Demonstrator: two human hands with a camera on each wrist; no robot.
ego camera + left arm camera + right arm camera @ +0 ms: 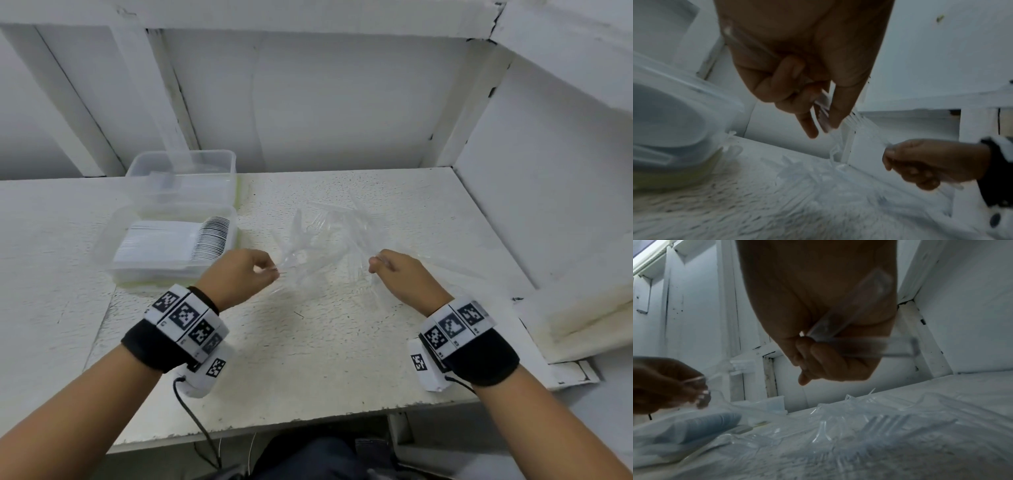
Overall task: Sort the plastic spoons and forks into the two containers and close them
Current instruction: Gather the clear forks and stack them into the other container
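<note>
Clear plastic cutlery (329, 240) scattered in a loose pile on white rough-textured desk (308, 359), forks visible among it in right wrist view. Left hand (236, 274) curled, pinching clear plastic pieces between thumb and fingers (807, 125), tines showing below. Right hand (400, 277) curled round clear plastic handles (869, 345), just above pile. Two clear rectangular plastic containers at desk's left side, well apart from right hand: near container (171, 243) holding neat stack of white plastic utensils (178, 240); far container (185, 174) behind it, contents unclear. Both lidless.
</note>
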